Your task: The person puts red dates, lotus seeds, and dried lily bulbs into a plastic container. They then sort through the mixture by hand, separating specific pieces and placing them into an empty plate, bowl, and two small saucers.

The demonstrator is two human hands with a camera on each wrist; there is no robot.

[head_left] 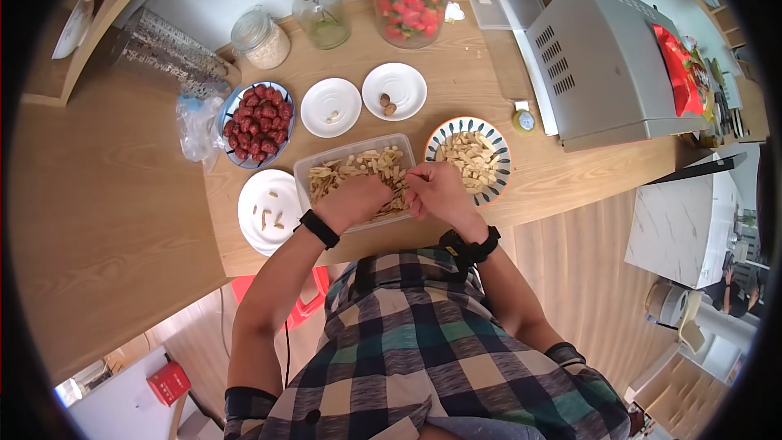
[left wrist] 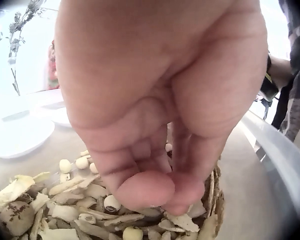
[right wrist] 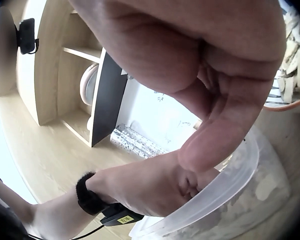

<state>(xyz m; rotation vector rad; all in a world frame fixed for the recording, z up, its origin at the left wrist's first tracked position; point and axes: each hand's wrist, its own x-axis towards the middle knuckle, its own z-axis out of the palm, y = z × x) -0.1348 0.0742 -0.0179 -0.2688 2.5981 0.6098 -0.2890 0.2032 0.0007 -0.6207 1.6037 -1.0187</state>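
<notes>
The left hand (head_left: 354, 200) is reaching down into the translucent tub (head_left: 342, 151), its fingers curling and their tips meeting low among the pale dried pieces (left wrist: 92, 230). The right hand (head_left: 444, 195) is hovering at the tub's right end, thumb and fingertips coming together near the rim. Neither hand is opening flat; whether either is pinching a small piece, I cannot tell, as the fingers are hiding it.

The dried pieces are lying directly under and around the left fingertips, so the left hand is the nearer; the right hand is sitting between the bulk of the pile and the patterned bowl (head_left: 503, 153). The tub is resting on the counter (head_left: 570, 179), its long axis running roughly left to right across the person, its right end tilting slightly away. The slices are pointing every which way.

The pieces are looking pale cream to tan, mostly flat and elongated, with small round cream balls (left wrist: 132, 233) mixing in, and 1 larger, brown-blotched lump (left wrist: 16, 218) showing at the left wrist view's edge. Some darker, fibrous strips are standing beside the fingers.

Left of the tub, a white plate (head_left: 252, 195) is holding a few tan bits; beyond it, a blue-rimmed plate (head_left: 226, 126) is carrying wrinkled dark-red fruit.
</notes>
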